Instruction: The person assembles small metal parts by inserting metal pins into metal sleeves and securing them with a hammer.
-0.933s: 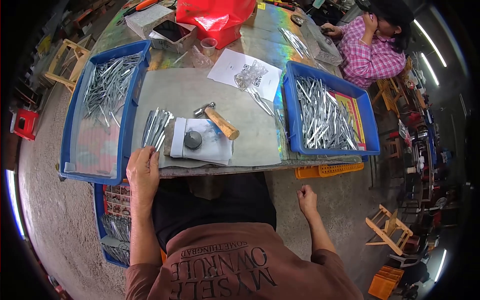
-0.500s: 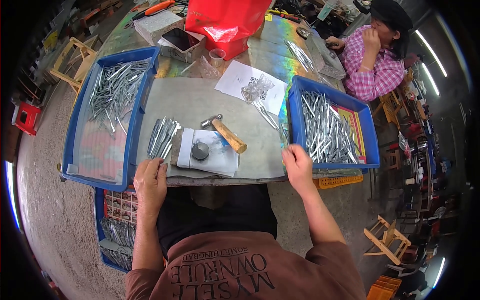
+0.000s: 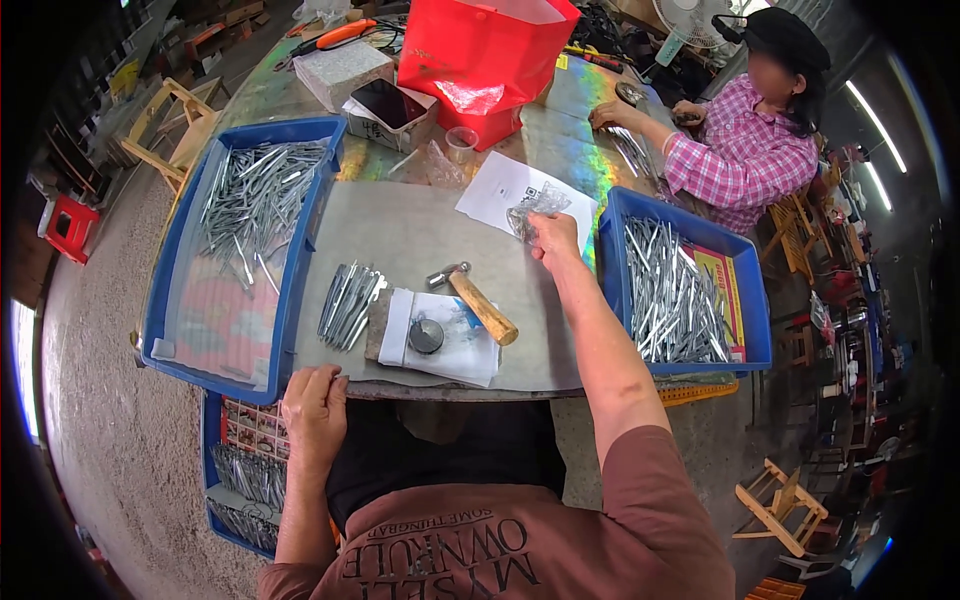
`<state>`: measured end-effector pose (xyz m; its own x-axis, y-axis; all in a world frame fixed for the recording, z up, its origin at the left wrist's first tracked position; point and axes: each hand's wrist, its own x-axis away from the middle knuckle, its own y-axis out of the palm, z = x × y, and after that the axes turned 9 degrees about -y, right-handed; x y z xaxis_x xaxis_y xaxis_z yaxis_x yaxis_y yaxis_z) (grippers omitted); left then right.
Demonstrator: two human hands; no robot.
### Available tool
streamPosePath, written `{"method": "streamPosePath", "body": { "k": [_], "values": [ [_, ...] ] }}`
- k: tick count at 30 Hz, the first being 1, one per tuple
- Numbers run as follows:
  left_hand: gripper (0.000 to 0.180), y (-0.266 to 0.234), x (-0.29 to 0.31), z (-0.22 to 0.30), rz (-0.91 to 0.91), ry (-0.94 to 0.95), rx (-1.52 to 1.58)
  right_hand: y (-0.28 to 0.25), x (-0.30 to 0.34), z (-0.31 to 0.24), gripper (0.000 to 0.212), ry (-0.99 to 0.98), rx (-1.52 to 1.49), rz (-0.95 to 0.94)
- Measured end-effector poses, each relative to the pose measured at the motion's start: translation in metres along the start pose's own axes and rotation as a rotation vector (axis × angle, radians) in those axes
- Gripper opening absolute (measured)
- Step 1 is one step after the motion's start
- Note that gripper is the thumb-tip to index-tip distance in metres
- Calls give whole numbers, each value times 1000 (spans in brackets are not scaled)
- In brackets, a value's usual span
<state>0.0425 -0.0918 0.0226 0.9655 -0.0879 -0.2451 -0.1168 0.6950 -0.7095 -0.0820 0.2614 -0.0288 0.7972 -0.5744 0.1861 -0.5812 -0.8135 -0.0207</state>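
Note:
My right hand (image 3: pixel 556 238) reaches out over the table, fingers closed on the near end of a crumpled clear plastic bag (image 3: pixel 541 201). That bag lies on a printed white sheet (image 3: pixel 490 192). By the table's front edge is my left hand (image 3: pixel 315 410), its fingers curled together and nothing visible in them. A ball-peen hammer (image 3: pixel 484 308) with a wooden handle rests across a stack of white paper (image 3: pixel 452 365). On the stack sits a round dark metal block (image 3: pixel 426 337). Left of it lies a bundle of thin metal strips (image 3: pixel 350 305).
Blue trays of metal strips stand at left (image 3: pixel 293 300) and right (image 3: pixel 620 290). Behind are a red bag (image 3: pixel 470 60), a plastic cup (image 3: pixel 461 145) and a box with a phone (image 3: pixel 390 105) on it. A co-worker (image 3: pixel 745 160) sits at the far right.
My right hand has moved forward from the table's front edge to the clear plastic bag and gripped it. The co-worker's raised hand has come down to the table. The view has shifted slightly.

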Motion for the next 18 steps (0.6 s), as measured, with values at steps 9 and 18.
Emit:
{"method": "streamPosePath", "body": {
  "k": [9, 18],
  "values": [
    [9, 4, 4, 7, 0, 50, 29, -12, 27, -25, 22, -514, 444, -58],
    [9, 16, 16, 52, -264, 142, 381, -67, 98, -37, 21, -391, 230, -302]
  ]
}}
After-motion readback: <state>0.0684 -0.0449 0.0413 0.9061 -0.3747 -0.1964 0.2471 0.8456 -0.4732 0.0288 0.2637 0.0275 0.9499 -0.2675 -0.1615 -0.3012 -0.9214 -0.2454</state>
